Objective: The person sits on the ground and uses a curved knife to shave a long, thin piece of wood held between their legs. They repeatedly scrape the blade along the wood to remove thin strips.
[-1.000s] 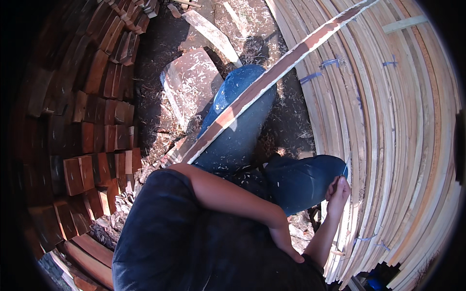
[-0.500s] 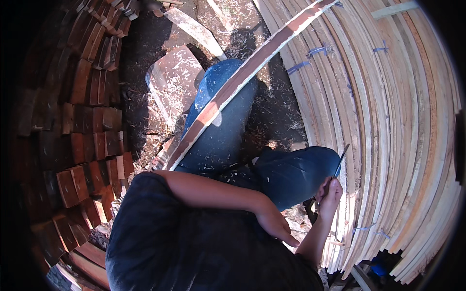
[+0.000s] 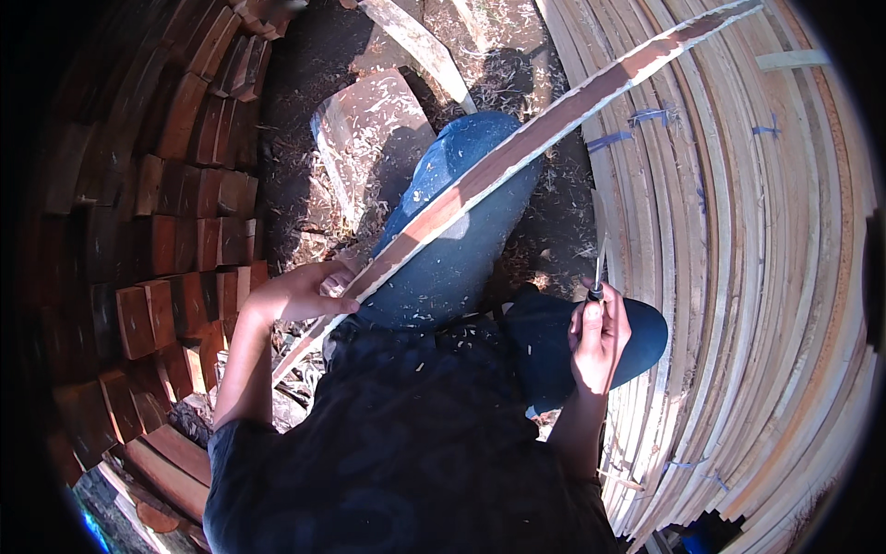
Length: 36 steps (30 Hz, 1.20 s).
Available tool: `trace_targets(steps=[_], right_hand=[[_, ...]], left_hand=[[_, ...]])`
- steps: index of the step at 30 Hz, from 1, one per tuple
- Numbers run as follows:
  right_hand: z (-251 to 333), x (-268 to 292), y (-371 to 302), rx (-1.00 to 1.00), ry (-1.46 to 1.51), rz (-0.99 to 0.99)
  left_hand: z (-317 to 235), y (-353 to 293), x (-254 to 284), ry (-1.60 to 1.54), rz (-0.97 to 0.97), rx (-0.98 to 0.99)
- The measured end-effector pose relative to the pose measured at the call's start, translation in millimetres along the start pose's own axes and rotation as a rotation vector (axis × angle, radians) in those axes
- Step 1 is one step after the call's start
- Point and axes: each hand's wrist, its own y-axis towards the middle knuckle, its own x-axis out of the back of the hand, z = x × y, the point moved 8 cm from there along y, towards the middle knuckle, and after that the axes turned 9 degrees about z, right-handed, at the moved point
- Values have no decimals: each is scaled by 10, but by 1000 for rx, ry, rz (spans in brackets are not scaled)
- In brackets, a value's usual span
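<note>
Across my raised knee lies a long wood strip point(image 3: 503, 164), with reddish-brown bark along its middle and pale shaved edges. It slants from near my waist up to the far right. My left hand point(image 3: 309, 291) grips its near end, the thumb over the top and the fingers partly hidden at the far side. Over my right thigh, my right hand point(image 3: 600, 334) is closed around the dark handle of a knife point(image 3: 603, 247). Its thin blade points away from me, apart from the strip.
Stacked reddish wood blocks point(image 3: 194, 249) rise on the left. A bundle of long pale strips point(image 3: 683, 277), bound with blue ties, runs along the right. Ahead, a broad wooden slab point(image 3: 369, 120) and a pale board point(image 3: 420, 46) lie on ground littered with shavings.
My left hand has swung from beside my right forearm over to the left and taken hold of the strip's near end. My right hand has moved forward and slightly left with the knife.
</note>
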Motion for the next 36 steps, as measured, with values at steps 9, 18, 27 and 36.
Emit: trace_targets(steps=[9,18,27,36], right_hand=[[65,-153,58,34,-36,3],[10,-179,-150,70,-224,-28],[193,-136,23,116,-376,-40],[37,571,175,-38,-112,-497]], left_hand=[[-253,-30,-116,253,-311,-430],[-723,150,-260,238,-311,-451],[-717,216,-284,355,-369,-597],[-631,247,-261,276,-444,-579]])
